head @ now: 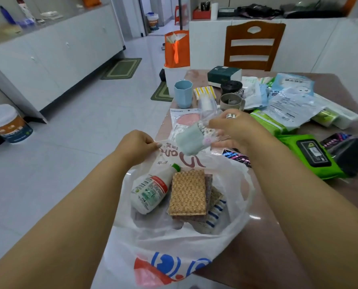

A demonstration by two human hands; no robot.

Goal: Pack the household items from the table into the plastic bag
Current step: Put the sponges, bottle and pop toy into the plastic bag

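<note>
Left hand [137, 146] pinches the plastic bag [174, 243] rim open; right hand [234, 130] grips a small packet [191, 140] above it — a slack rim could fold shut, spilling it onto the surface [278, 236].

No print reads clearly — the plastic bag [174, 155] shows red lettering, upside down and illegible.

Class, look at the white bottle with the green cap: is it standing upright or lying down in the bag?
Lying down. The white bottle with the green cap rests on its side inside the white plastic bag, cap pointing away, beside the tan woven scouring pad.
</note>
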